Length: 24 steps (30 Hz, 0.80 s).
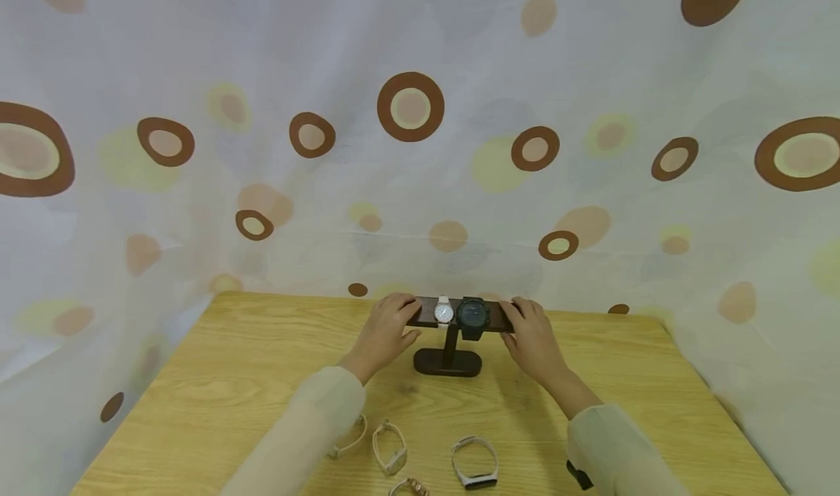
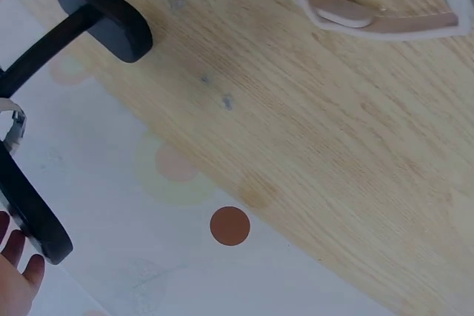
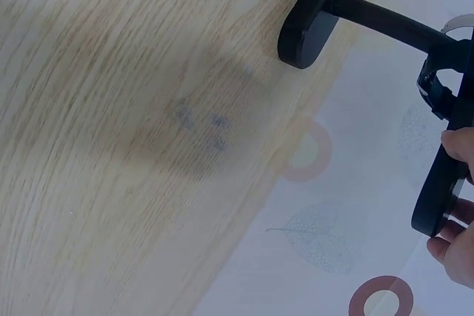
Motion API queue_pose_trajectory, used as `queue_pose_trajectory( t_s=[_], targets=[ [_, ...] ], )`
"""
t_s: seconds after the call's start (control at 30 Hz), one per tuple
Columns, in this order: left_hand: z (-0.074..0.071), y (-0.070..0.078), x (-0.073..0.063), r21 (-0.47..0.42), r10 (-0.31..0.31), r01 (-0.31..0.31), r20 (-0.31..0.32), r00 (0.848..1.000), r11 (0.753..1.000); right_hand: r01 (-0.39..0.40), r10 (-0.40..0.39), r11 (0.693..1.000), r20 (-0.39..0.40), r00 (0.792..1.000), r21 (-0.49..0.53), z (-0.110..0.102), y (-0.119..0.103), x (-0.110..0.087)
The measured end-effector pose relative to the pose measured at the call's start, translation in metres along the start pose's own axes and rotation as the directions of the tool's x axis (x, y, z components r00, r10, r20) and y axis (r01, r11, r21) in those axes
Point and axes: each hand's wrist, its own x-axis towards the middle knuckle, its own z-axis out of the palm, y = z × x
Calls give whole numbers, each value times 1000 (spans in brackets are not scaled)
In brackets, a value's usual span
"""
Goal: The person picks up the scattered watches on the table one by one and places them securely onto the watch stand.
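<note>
**Both hands grip the ends of a black, T-shaped watch stand (image 1: 450, 347)**

A white cloth with brown, peach and yellow spots (image 1: 420, 36) rises behind the stand. The pale wood-grain worktop (image 1: 262, 350) spreads beneath it; whether its rounded base touches the wood I cannot tell. The left hand (image 1: 390, 328) and right hand (image 1: 534, 335) hold the crossbar, fingers over the top and thumbs below. A chunky black round-faced watch (image 1: 472, 315) sits on the bar, just beside a slim white-strapped, white-dialled watch (image 1: 443, 312) to its left.

On the stand's near side lie a white looped band with a dark module (image 1: 481, 481), a pale looped watch (image 1: 396, 461), a pale band (image 1: 352, 445) partly covered by the light left sleeve (image 1: 321, 408), and a gold-brown band (image 1: 417, 487) cut by the frame. Near and right of the stand, the light right sleeve (image 1: 610, 438) partly hides a small black object (image 1: 579, 474).
</note>
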Motion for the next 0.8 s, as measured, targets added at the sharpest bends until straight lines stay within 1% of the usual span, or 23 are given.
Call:
queue_pose_trajectory(
  t_s=[0.1, 0.2, 0.27, 0.33, 0.4, 0.5, 0.6, 0.67, 0.7, 0.77, 0.8],
  targets=[
    [0, -1, -3, -17, 1, -1, -26, 1000, 1000, -3, 3, 1000, 9, 1000, 11, -1, 0, -2],
    [-1, -3, -7, -40, 5, -7, -66, 998, 999, -1, 1, 1000, 14, 1000, 30, -2, 1, -4],
    [-2, -4, -11, -47, 6, -10, -95, 996, 999, 7, -8, 999, 2, 1000, 39, -2, 0, -6],
    [-3, -4, -18, -78, -4, -5, -120, 993, 997, 28, -26, 998, -33, 999, 49, -2, -1, -10],
    [-3, -4, -26, -104, -24, 11, -128, 991, 995, 65, -59, 996, -92, 994, 63, -1, -3, -13],
    [-1, -4, -40, -146, -55, 36, -122, 991, 989, 138, -121, 988, -192, 974, 74, 1, -8, -20],
    [1, -2, -53, -183, -73, 54, -98, 993, 982, 198, -171, 976, -254, 952, 87, 3, -15, -27],
    [3, 1, -62, -211, -76, 60, -66, 995, 976, 217, -185, 971, -265, 946, 98, 4, -20, -32],
    [3, 3, -66, -237, -79, 68, -35, 996, 969, 221, -188, 970, -264, 946, 102, 5, -23, -35],
    [3, 9, -73, -293, -87, 102, 65, 994, 951, 225, -189, 967, -258, 948, 119, 8, -29, -41],
    [3, 11, -77, -318, -93, 132, 135, 987, 939, 219, -185, 968, -243, 952, 123, 10, -32, -44]
  ],
)
